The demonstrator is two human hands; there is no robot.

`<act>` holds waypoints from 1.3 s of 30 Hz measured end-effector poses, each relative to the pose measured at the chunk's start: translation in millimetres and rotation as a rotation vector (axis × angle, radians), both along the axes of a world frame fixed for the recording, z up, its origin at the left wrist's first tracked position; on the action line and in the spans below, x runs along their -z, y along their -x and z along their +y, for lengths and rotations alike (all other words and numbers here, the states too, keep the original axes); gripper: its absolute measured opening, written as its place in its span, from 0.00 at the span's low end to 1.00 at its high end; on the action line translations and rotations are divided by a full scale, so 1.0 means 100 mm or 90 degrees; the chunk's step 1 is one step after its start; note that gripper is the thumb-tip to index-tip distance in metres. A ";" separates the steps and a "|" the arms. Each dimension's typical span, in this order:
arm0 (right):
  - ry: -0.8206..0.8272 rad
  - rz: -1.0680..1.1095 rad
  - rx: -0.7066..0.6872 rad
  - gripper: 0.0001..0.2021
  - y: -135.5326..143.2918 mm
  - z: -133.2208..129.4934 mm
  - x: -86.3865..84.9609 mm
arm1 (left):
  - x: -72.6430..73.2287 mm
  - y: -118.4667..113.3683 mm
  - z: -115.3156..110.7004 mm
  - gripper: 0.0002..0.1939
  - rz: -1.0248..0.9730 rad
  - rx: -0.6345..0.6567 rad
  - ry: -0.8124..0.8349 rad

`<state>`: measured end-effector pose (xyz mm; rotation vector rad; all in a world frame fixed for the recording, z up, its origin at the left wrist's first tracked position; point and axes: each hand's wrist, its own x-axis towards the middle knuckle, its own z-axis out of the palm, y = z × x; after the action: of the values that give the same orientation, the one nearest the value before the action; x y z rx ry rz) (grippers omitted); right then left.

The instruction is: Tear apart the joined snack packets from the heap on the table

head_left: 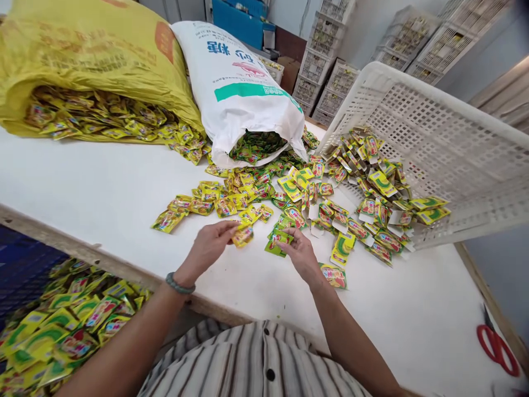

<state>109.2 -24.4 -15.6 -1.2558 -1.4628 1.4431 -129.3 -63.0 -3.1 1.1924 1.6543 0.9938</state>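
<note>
My left hand [210, 246], with a bracelet at the wrist, pinches a yellow sachet [243, 235] above the white table. Between the thumb and fingers of my right hand [301, 253] is a green sachet [276, 243]. Loose yellow sachets [200, 205] trail across the table just beyond my left hand. Small yellow-and-green boxes [343, 248], several with flaps raised, lie to the right of my right hand. One more box [334, 275] rests flat beside my right wrist.
A yellow sack [103, 49] and a white sack [243, 77] spill sachets at the back. On the right, a tipped white crate [446, 132] spills boxes. Red-handled scissors [497, 344] lie at the right edge. Filled boxes [74, 331] heap in a blue crate [25, 270] below left.
</note>
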 end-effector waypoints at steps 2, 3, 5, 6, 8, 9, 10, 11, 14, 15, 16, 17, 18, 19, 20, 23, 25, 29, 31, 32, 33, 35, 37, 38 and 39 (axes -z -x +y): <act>0.030 0.029 -0.015 0.22 0.03 -0.09 -0.03 | -0.02 -0.19 -0.06 0.24 -0.198 0.059 0.051; 0.035 0.022 -0.021 0.22 0.04 -0.13 -0.03 | -0.03 -0.29 -0.09 0.24 -0.264 0.081 0.072; 0.035 -0.004 -0.043 0.21 0.02 -0.18 -0.04 | -0.05 -0.46 -0.14 0.23 -0.352 0.111 0.101; 0.036 -0.014 -0.049 0.20 0.01 -0.19 -0.04 | -0.06 -0.53 -0.15 0.23 -0.382 0.119 0.111; 0.041 -0.025 -0.045 0.19 -0.05 -0.22 -0.04 | -0.07 -0.62 -0.16 0.22 -0.412 0.130 0.125; 0.043 -0.030 -0.034 0.19 -0.07 -0.23 -0.04 | -0.08 -0.65 -0.16 0.21 -0.415 0.135 0.130; 0.046 -0.032 -0.021 0.20 -0.10 -0.25 -0.05 | -0.09 -0.67 -0.15 0.21 -0.411 0.141 0.134; 0.053 -0.024 -0.011 0.21 -0.13 -0.26 -0.06 | -0.09 -0.70 -0.13 0.20 -0.403 0.146 0.135; 0.121 0.062 -0.004 0.26 -0.21 -0.35 -0.10 | -0.08 -0.79 -0.07 0.19 -0.373 0.158 0.140; 0.159 0.102 -0.005 0.26 -0.24 -0.38 -0.11 | -0.06 -0.83 -0.06 0.20 -0.364 0.165 0.146; 0.200 0.138 -0.002 0.26 -0.28 -0.43 -0.12 | -0.05 -0.88 -0.04 0.20 -0.358 0.177 0.153; 0.238 0.162 0.006 0.24 -0.34 -0.47 -0.13 | -0.02 -0.93 -0.03 0.21 -0.352 0.195 0.160; 0.268 0.172 0.014 0.23 -0.41 -0.51 -0.14 | 0.00 -0.98 -0.02 0.21 -0.345 0.220 0.163; 0.285 0.171 0.026 0.22 -0.51 -0.56 -0.14 | 0.02 -1.03 -0.02 0.21 -0.334 0.249 0.160; 0.287 0.163 0.045 0.21 -0.63 -0.60 -0.15 | 0.04 -1.09 -0.01 0.21 -0.314 0.279 0.150; 0.218 0.121 0.174 0.20 -1.11 -0.67 -0.18 | 0.07 -1.24 0.01 0.20 -0.166 0.350 0.074; 0.144 0.088 0.323 0.20 -1.50 -0.68 -0.17 | 0.05 -1.37 0.04 0.19 -0.004 0.378 -0.015; 0.037 -0.146 0.535 0.19 -2.05 -0.66 -0.07 | 0.01 -1.75 0.16 0.22 0.234 0.479 -0.210; 0.042 -0.223 0.507 0.19 -2.10 -0.66 0.01 | 0.03 -1.95 0.21 0.26 0.301 0.549 -0.244; 0.056 -0.224 0.470 0.20 -2.08 -0.66 0.05 | 0.05 -2.03 0.24 0.27 0.328 0.578 -0.242; 0.073 -0.210 0.431 0.20 -2.04 -0.67 0.08 | 0.08 -2.09 0.25 0.26 0.348 0.601 -0.235; 0.109 -0.175 0.368 0.20 -1.91 -0.68 0.13 | 0.12 -2.15 0.26 0.23 0.372 0.627 -0.216; 0.128 -0.153 0.318 0.19 -1.79 -0.67 0.14 | 0.15 -2.11 0.25 0.21 0.387 0.618 -0.194; 0.130 -0.143 0.291 0.19 -1.73 -0.66 0.14 | 0.16 -2.07 0.24 0.21 0.390 0.606 -0.178; 0.127 -0.133 0.257 0.18 -1.68 -0.65 0.14 | 0.16 -2.02 0.23 0.21 0.388 0.591 -0.153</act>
<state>277.6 -89.3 -29.3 -1.7546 -1.1230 1.2325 72.7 -39.5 -18.8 2.2843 1.1348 0.2306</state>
